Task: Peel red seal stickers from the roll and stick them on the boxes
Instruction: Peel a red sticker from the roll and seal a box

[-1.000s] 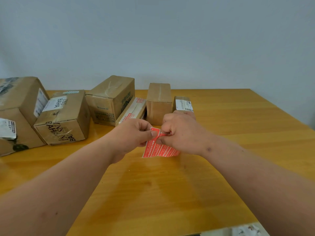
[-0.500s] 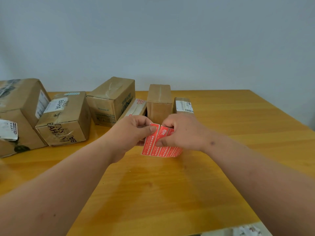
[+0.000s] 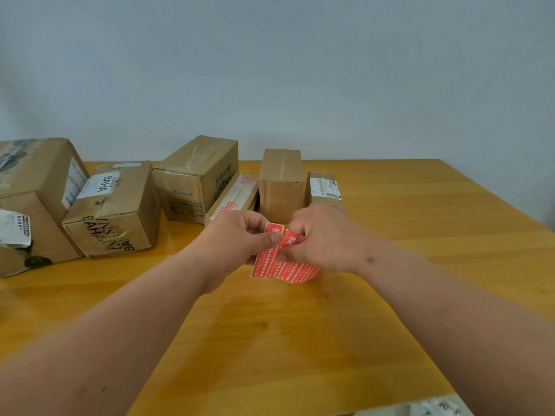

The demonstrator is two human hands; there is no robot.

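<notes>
Red sticker strip (image 3: 279, 267) hangs between the two hands over the middle of the wooden table (image 3: 420, 235), just near of the row of boxes; only the one head view shows it. The strip looks thin and limp, a paper backing carrying several seals side by side, so I judge it very light, floppy and easy to crease or tear. A seal's gummed face would likely cling to skin or fold onto itself, so it is best taken by a bare corner at the top edge, with the backing pinned beside it. The left hand (image 3: 240, 235) has its fingers curled and its thumb pressed on the strip's upper left part. The right hand (image 3: 318, 235) is curled too, its fingertips pinching the top of one seal (image 3: 291, 238) that bends up off the strip. Cardboard boxes stand along the far side: a large box (image 3: 36, 187) at far left, a taped box (image 3: 117, 211) beside it, then others toward the centre, the nearest box (image 3: 280, 181) just beyond the hands. Compared with half a second ago, the seal's top has lifted further off the backing, and the hands sit about where they were.
</notes>
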